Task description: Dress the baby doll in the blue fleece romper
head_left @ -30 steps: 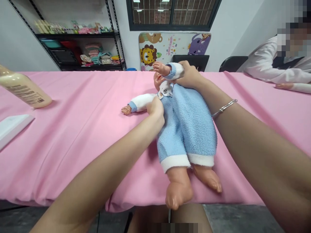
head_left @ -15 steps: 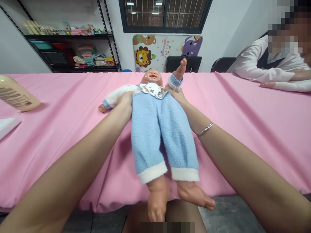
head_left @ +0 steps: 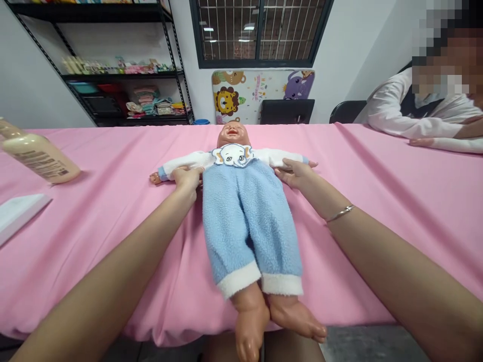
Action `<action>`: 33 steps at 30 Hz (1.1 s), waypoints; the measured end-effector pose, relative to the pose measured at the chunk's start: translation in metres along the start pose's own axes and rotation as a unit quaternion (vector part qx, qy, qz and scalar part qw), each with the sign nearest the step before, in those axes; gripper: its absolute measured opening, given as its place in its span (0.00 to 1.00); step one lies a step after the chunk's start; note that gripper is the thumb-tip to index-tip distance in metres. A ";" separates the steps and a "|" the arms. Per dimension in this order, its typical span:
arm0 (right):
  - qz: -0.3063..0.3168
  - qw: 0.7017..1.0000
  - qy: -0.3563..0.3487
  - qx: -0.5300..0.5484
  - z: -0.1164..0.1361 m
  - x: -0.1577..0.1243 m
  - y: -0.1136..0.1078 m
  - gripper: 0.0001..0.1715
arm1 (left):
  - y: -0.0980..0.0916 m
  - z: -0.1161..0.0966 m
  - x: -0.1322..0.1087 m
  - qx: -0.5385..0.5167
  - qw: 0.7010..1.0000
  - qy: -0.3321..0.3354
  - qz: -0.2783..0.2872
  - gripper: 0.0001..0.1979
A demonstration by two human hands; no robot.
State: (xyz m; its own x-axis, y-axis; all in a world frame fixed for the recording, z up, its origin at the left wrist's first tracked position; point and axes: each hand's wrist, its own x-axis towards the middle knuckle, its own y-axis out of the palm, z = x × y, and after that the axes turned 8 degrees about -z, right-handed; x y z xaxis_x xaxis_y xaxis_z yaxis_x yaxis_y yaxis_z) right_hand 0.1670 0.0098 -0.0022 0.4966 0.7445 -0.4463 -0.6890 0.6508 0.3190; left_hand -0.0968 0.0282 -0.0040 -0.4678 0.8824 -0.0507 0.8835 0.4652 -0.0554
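Note:
A baby doll lies on its back on the pink-covered table, feet over the near edge. It wears fuzzy light-blue overalls with an elephant bib and white sleeves. Both doll arms stretch out sideways. My left hand grips the doll at its side by the left-hand sleeve, some fingers hidden beneath. Against the other sleeve rests my right hand, thumb and fingers apart, touching the cloth near the doll's side.
A pump bottle and a white flat object are at the left on the pink cloth. Across the table at right, a person's sleeve rests on the edge. Behind are a black chair and stocked shelves.
The doll's raised arm has come down flat to the right. My right hand has moved outward along that sleeve, and my left hand slightly outward. The view has tilted up a little.

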 end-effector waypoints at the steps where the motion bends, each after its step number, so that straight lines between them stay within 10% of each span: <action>1: 0.014 1.000 0.012 -0.023 -0.002 -0.009 -0.004 0.04 | -0.001 -0.002 0.000 0.004 1.000 0.008 0.009 0.10; 5: 0.140 0.971 -0.073 -0.180 -0.007 -0.036 -0.024 0.17 | -0.010 -0.010 0.001 0.046 0.990 0.098 0.091 0.14; 9: 0.305 0.878 -0.232 -0.285 0.001 -0.030 -0.038 0.24 | -0.028 -0.019 0.007 0.119 0.931 0.231 0.254 0.24; 12: 0.260 0.872 -0.293 -0.294 0.004 -0.012 -0.038 0.20 | -0.039 -0.024 0.012 0.205 0.876 0.256 0.354 0.23; 19: 0.106 0.770 -0.429 -0.460 -0.016 0.011 -0.029 0.07 | -0.018 -0.008 0.018 0.142 0.947 0.266 0.114 0.08; 24: 0.082 0.729 -0.581 -0.352 -0.006 -0.070 -0.026 0.03 | -0.010 0.008 0.017 0.074 0.975 0.198 0.073 0.07; 26: 0.239 0.654 -0.626 -0.350 -0.007 -0.123 -0.029 0.03 | -0.011 0.009 0.015 0.038 0.982 0.170 0.071 0.06; 28: 0.385 0.519 -0.641 -0.415 -0.017 -0.168 -0.033 0.07 | -0.011 0.008 0.012 0.033 0.983 0.169 0.066 0.05; 31: 0.359 0.358 -0.730 -0.458 -0.042 -0.207 -0.036 0.12 | -0.010 0.006 0.007 0.049 0.980 0.182 0.069 0.05; 33: 0.320 0.320 -0.769 -0.451 -0.058 -0.216 -0.035 0.13 | -0.009 0.007 0.006 0.060 0.977 0.190 0.076 0.06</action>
State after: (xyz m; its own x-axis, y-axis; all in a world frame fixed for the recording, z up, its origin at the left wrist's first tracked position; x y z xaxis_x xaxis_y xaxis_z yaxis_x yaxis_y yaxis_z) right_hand 0.0534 -0.1826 0.0349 -0.7042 0.3259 0.6308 -0.4378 0.5001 -0.7472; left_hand -0.1075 0.0291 -0.0105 -0.2691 0.9137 0.3044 0.9219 0.3359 -0.1933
